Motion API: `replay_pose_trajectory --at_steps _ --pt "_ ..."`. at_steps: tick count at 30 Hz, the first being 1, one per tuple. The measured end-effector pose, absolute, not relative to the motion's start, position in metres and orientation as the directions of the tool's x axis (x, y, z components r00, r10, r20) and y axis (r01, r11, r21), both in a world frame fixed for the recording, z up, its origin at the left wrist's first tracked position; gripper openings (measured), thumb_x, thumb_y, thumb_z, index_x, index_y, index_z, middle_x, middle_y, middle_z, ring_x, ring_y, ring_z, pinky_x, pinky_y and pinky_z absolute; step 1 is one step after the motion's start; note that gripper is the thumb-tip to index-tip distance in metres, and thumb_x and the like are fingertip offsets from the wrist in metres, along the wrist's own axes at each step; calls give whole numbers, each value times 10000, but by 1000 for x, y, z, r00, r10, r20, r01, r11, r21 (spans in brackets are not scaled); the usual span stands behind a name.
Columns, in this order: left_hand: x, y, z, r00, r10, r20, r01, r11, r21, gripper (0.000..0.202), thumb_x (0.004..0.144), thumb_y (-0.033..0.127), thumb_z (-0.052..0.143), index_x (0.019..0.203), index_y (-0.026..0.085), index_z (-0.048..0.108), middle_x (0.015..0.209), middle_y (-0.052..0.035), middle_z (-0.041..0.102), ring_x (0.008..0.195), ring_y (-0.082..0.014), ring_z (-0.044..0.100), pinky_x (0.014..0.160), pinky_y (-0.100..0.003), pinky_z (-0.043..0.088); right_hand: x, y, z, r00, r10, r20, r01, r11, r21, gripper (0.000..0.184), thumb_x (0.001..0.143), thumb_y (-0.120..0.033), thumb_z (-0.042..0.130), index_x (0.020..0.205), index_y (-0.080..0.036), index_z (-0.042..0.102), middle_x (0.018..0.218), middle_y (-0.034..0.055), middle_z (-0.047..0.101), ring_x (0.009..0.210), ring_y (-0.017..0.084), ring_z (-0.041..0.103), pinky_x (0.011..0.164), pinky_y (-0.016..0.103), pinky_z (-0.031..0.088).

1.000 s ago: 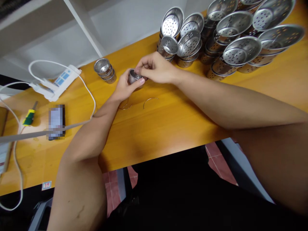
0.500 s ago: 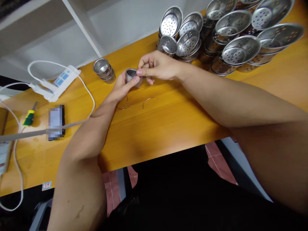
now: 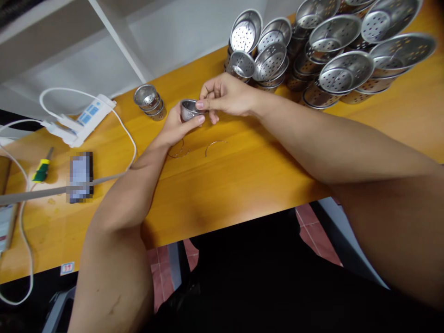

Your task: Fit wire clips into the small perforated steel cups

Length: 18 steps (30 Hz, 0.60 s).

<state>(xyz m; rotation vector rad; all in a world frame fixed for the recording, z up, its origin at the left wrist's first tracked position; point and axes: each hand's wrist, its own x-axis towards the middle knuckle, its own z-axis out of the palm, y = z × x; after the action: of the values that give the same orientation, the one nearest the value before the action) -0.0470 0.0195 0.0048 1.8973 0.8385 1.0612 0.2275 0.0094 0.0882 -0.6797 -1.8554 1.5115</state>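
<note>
My left hand (image 3: 176,128) cups a small perforated steel strainer cup (image 3: 188,109) just above the orange wooden table (image 3: 243,175). My right hand (image 3: 225,96) pinches at the cup's right rim with thumb and forefinger; whether a thin wire is in that pinch I cannot tell. Two bent wire pieces (image 3: 215,145) lie on the table just in front of the hands, one partly under my left wrist.
A short stack of small strainer cups (image 3: 150,100) stands to the left. Several stacks of larger steel strainers (image 3: 326,51) crowd the back right. A white power strip (image 3: 80,121) with cable, a yellow-green screwdriver (image 3: 42,168) and a dark phone (image 3: 81,176) lie at the left.
My right hand has drawn back from over the cup to its right rim, uncovering the cup's opening. The cup has shifted slightly left in my left hand.
</note>
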Motion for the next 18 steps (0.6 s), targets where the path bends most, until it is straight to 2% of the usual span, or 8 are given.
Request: replay_pose_trajectory --at_steps 3,6,11,18 --pt "-47 19 7 409 854 323 168 -418 893 863 777 913 1165 1298 316 823 1121 -46 896 1018 -271 854 1020 -520 743 227 9 87 -652 741 160 -10 203 -979 923 633 -1034 1196 947 -294 745 743 20 815 646 218 699 676 403 518" --pt "-46 15 12 411 856 313 173 -410 895 881 772 907 1169 1291 293 807 1153 -67 899 1084 -301 870 1056 -533 734 228 11 85 -661 733 163 -9 210 -978 921 635 -1041 1185 933 -296 732 709 9 796 622 207 696 664 396 519" --pt "-45 13 15 417 853 313 173 -412 894 900 758 914 1169 1272 286 778 1168 -84 910 1123 -320 873 1090 -544 738 229 13 82 -650 746 144 20 206 -978 847 758 -968 1190 957 -293 719 727 3 810 648 202 720 674 385 516" --pt "-44 14 15 415 850 323 163 -419 893 905 739 916 1178 1258 286 788 1178 -87 914 1151 -330 891 1112 -552 753 227 12 81 -663 725 187 -14 238 -971 917 693 -1063 1158 972 -297 739 741 19 823 616 222 718 642 402 567"
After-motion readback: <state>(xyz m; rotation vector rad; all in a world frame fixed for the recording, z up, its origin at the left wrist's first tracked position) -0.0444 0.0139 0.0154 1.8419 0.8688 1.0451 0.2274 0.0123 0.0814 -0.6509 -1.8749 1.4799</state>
